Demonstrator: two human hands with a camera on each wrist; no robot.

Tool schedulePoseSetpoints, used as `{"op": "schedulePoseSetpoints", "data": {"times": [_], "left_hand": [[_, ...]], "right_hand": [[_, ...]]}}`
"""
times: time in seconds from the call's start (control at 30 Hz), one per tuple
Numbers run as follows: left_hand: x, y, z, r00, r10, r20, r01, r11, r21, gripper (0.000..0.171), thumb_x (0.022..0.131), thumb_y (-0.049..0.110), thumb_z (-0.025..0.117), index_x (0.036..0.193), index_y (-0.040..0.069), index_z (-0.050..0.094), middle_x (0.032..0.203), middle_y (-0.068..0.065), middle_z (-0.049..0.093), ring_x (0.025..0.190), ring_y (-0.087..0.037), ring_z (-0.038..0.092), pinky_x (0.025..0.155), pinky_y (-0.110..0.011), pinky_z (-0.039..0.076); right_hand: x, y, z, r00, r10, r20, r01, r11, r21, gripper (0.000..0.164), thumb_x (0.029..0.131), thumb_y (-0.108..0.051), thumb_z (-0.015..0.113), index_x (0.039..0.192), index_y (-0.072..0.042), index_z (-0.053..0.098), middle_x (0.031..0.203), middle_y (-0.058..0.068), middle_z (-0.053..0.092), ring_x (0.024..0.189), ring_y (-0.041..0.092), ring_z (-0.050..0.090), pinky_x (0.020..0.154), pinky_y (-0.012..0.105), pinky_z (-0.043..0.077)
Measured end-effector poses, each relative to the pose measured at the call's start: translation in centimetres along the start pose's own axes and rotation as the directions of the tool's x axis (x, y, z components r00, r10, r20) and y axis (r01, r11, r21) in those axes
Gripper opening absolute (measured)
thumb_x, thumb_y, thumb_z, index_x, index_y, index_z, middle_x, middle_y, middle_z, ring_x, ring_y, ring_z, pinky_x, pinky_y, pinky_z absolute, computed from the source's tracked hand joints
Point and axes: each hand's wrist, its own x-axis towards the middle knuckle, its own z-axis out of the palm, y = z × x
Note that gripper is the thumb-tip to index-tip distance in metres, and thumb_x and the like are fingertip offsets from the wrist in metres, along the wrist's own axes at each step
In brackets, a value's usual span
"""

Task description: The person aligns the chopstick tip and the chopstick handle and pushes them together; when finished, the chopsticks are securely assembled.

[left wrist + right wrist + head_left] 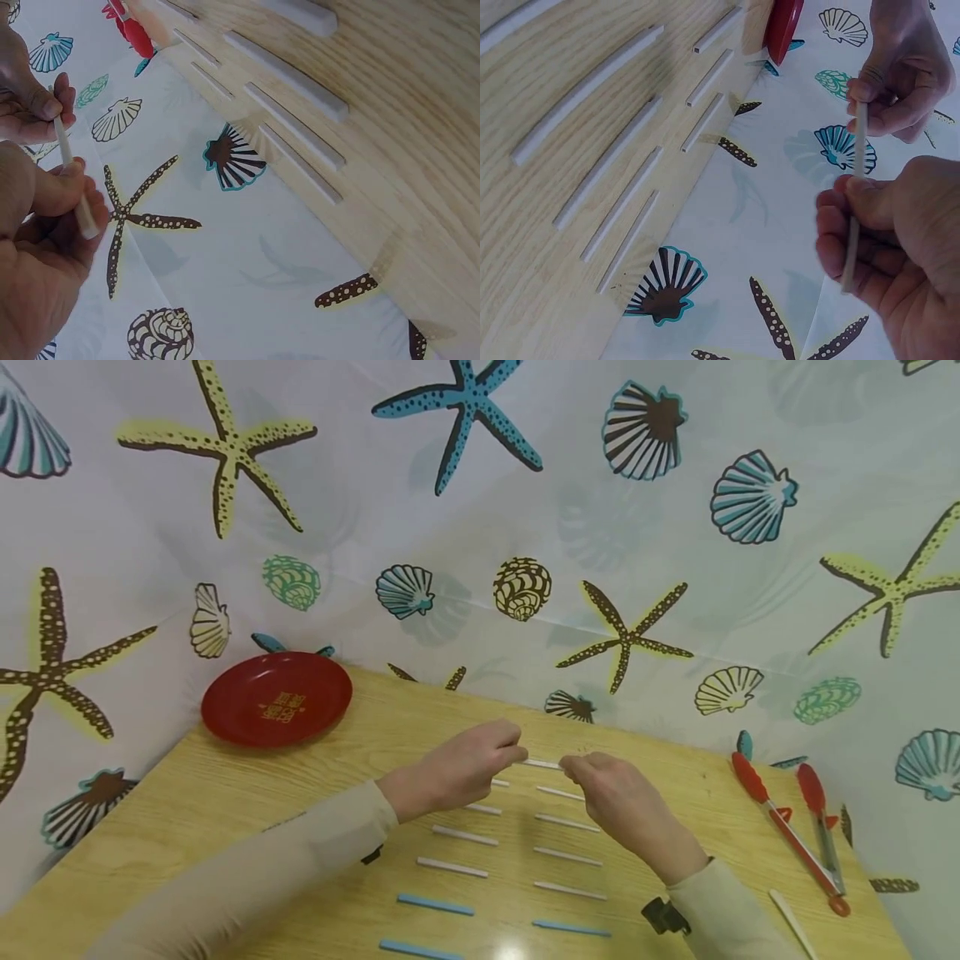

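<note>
Both hands pinch one thin white stick (543, 764), held level above the far part of the wooden table. My left hand (468, 767) grips its left end between thumb and fingers. At the other end, my right hand (622, 806) holds it the same way. The right wrist view shows the white stick (861, 142) spanning the gap between the two hands. Below them, white sticks lie in two columns, such as a left one (452, 867) and a right one (570, 890). Nearer the front are blue sticks, one on the left (435, 905) and one on the right (572, 928).
A red plate (247, 697) with gold characters sits at the table's back left. Red-tipped tongs (795, 839) lie at the right, with a smaller pair (822, 827) beside them. A pale stick-like piece (792, 922) lies near the front right. Patterned cloth (480, 527) hangs behind the wooden table (300, 793).
</note>
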Motion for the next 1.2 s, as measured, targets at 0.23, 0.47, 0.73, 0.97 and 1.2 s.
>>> {"op": "schedulePoseSetpoints", "data": {"times": [0.23,0.47,0.73,0.97,1.2], "left_hand": [[1.1,1.3,-1.2,0.952,-0.178,0.249,0.155,0.982,0.112,0.020,0.086,-0.007,0.072,0.100,0.007,0.067,0.085,-0.002,0.052,0.071,-0.012,0.050,0.059,-0.021,0.045],[1.6,2.2,-1.1,0.932,-0.235,0.276,0.190,0.965,0.180,0.005,0.097,0.012,0.066,0.093,0.008,0.067,0.080,-0.002,0.058,0.062,-0.011,0.055,0.052,-0.021,0.046],[1.6,2.2,-1.2,0.934,-0.257,0.249,0.213,0.958,0.190,0.010,0.094,0.014,0.070,0.085,0.010,0.066,0.071,0.000,0.053,0.056,-0.010,0.051,0.048,-0.022,0.043],[1.6,2.0,-1.5,0.899,-0.310,0.310,0.267,0.948,0.174,0.007,0.091,0.015,0.074,0.089,0.010,0.068,0.079,-0.001,0.061,0.070,-0.014,0.062,0.058,-0.023,0.052],[0.8,0.3,-1.6,0.839,-0.428,0.335,0.489,0.863,-0.124,0.010,0.093,0.011,0.070,0.085,0.006,0.068,0.073,0.000,0.062,0.061,-0.012,0.057,0.056,-0.027,0.050]], "right_hand": [[0.4,0.1,0.3,0.996,0.065,0.060,-0.059,0.993,-0.102,0.024,0.084,0.008,0.074,0.102,-0.006,0.067,0.086,0.006,0.069,0.070,0.020,0.065,0.053,0.030,0.053],[1.1,0.0,0.3,0.995,0.046,0.085,-0.033,0.988,-0.148,0.031,0.081,0.009,0.077,0.105,-0.009,0.069,0.093,0.005,0.071,0.079,0.021,0.066,0.064,0.032,0.056],[1.7,0.2,0.2,0.996,0.012,0.083,0.002,0.987,-0.162,0.032,0.080,0.010,0.076,0.103,-0.010,0.070,0.092,0.003,0.070,0.081,0.020,0.066,0.069,0.031,0.056],[2.5,0.9,0.3,0.999,0.017,0.032,-0.013,0.993,-0.120,0.032,0.082,-0.005,0.081,0.112,-0.004,0.070,0.106,0.008,0.069,0.097,0.025,0.066,0.080,0.035,0.056],[2.4,2.6,0.8,0.992,0.124,-0.016,-0.123,0.991,0.058,0.049,0.082,-0.008,0.082,0.126,-0.004,0.063,0.125,0.011,0.061,0.114,0.026,0.059,0.086,0.037,0.054]]}}
